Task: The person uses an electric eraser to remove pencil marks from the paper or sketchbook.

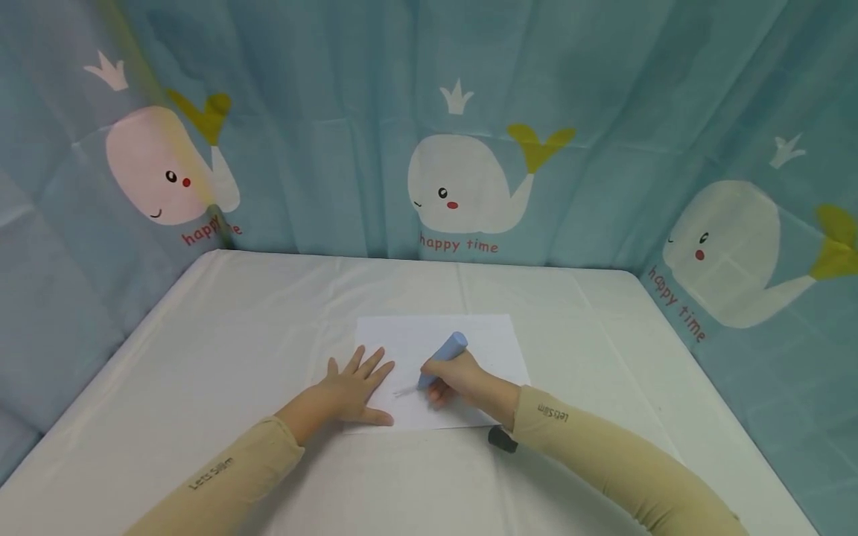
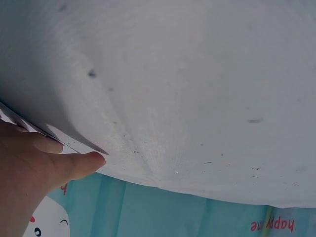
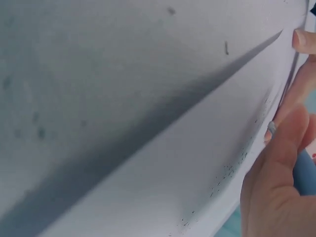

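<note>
A sheet of white paper (image 1: 429, 335) lies on the table. My left hand (image 1: 351, 391) rests on its left side, fingers straight and spread, with the thumb near the lower edge. In the right hand (image 1: 462, 376) I grip a thick light-blue marker (image 1: 450, 348), its back end tilted up and to the right. The marker's narrow grey tip (image 3: 271, 127) shows past the fingers in the right wrist view. Faint grey strokes (image 1: 405, 391) mark the paper left of the tip. A short black piece, like a cap (image 1: 503, 439), lies below the paper beside the right sleeve.
A white cloth covers the table (image 1: 268, 313), with folds and small dark specks on it. Blue curtains (image 1: 335, 171) printed with white whales hang along the back and both sides. Beige sleeves (image 1: 221, 476) cover both forearms.
</note>
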`<state>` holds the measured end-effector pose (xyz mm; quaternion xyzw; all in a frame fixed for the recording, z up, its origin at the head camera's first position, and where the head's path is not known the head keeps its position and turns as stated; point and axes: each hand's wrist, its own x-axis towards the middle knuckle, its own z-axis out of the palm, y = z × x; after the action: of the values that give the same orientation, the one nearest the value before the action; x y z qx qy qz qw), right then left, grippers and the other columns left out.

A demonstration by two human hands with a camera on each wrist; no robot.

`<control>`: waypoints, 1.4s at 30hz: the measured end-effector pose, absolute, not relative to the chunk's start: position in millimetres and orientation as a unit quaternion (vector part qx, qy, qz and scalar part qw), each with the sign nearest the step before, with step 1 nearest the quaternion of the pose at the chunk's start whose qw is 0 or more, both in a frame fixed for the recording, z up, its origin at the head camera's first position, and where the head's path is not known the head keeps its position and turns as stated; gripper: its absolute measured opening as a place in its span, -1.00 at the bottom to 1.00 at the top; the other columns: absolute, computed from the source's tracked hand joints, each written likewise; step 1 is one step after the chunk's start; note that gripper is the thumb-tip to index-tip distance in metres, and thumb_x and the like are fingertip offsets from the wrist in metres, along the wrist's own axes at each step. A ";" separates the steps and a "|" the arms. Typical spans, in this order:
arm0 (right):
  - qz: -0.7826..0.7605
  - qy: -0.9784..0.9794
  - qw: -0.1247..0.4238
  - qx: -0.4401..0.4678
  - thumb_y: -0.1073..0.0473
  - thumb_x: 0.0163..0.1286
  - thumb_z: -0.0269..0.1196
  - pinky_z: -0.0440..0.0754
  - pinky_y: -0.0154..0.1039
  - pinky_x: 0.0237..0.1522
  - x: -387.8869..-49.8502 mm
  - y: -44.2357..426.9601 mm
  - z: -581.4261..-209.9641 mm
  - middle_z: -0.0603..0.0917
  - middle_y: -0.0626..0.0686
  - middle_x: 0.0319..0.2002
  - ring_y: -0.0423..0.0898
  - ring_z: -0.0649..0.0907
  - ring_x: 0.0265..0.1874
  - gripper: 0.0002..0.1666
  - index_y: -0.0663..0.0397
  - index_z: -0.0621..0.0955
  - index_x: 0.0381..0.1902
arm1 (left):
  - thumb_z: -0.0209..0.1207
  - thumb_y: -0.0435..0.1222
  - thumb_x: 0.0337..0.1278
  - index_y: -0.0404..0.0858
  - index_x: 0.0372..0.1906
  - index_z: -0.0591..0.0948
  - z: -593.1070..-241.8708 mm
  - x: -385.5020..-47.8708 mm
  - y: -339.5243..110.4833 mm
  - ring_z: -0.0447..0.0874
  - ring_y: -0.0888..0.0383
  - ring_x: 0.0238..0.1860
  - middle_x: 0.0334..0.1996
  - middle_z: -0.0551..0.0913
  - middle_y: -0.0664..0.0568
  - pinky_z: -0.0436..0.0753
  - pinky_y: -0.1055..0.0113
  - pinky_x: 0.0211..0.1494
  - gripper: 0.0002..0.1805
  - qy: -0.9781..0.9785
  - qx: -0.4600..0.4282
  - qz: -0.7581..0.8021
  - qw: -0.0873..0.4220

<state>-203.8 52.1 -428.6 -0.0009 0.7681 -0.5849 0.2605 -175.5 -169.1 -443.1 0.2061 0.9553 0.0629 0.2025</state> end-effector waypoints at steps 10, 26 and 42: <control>-0.588 0.768 0.253 -0.002 0.31 0.15 0.15 0.56 -0.35 -0.70 -203.6 49.9 -428.6 0.57 0.08 -0.73 -0.18 0.55 -0.81 -0.91 0.21 0.48 -0.36 | 0.12 0.35 0.04 -0.19 0.54 0.04 -437.7 -173.3 -167.1 -0.35 -0.32 0.49 0.55 -0.19 -0.18 -0.15 -0.52 0.24 0.11 0.954 0.207 0.073 0.204; -0.603 0.753 0.264 -0.017 0.26 0.19 0.24 0.59 -0.34 -0.67 -204.7 53.8 -429.0 0.58 0.06 -0.73 -0.19 0.57 -0.80 -0.83 0.27 0.52 -0.32 | 0.11 0.35 0.05 -0.20 0.53 0.05 -436.0 -173.3 -165.3 -0.35 -0.31 0.49 0.55 -0.18 -0.18 -0.14 -0.52 0.24 0.10 0.954 0.210 0.070 0.202; -0.580 0.780 0.233 -0.033 0.33 0.13 0.15 0.57 -0.34 -0.69 -204.8 49.4 -428.3 0.58 0.08 -0.72 -0.17 0.56 -0.81 -0.96 0.22 0.50 -0.43 | 0.14 0.34 0.04 -0.21 0.53 0.06 -432.7 -172.7 -165.2 -0.34 -0.33 0.49 0.54 -0.16 -0.19 -0.15 -0.53 0.23 0.10 0.954 0.207 0.074 0.203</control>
<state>-204.8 49.4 -428.3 -0.0331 0.7801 -0.5795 0.2333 -172.7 -165.2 -432.7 0.2075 0.9541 0.0736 0.2031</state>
